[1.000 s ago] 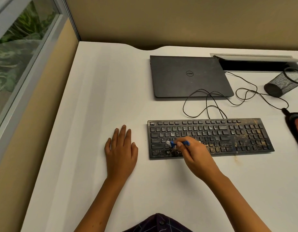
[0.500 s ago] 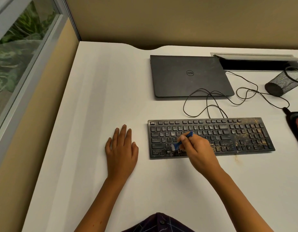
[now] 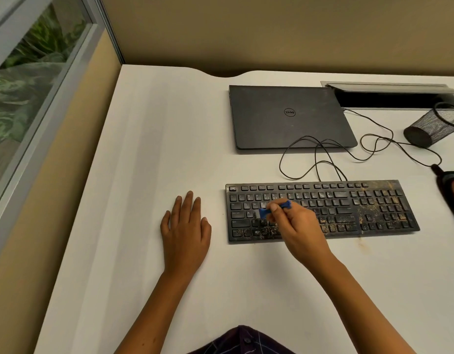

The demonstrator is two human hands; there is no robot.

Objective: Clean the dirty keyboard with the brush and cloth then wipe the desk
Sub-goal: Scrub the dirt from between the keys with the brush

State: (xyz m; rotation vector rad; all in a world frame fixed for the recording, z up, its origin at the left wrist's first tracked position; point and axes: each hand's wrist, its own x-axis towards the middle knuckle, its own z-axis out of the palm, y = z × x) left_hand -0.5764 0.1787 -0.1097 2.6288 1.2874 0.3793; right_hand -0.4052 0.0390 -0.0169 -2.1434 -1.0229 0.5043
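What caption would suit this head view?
Right hand brushes a dirty keyboard with a blue brush; left hand rests on the desk.

Keyboard (image 3: 323,208) was black, speckled tan-brown toward 3 o'clock. Brush (image 3: 274,208) was blue. Desk (image 3: 169,149) white. Laptop (image 3: 289,116) dark grey. Mesh cup (image 3: 432,126) at 2 o'clock black.

Right hand (image 3: 298,229) holds brush (image 3: 265,212) over keyboard (image 3: 374,208).

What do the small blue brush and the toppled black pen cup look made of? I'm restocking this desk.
Small blue brush: apparently moulded plastic, going by its uniform bright colour; the bristles are too blurred to judge. Toppled black pen cup: probably matte wire mesh, since the desk shows through its lattice.
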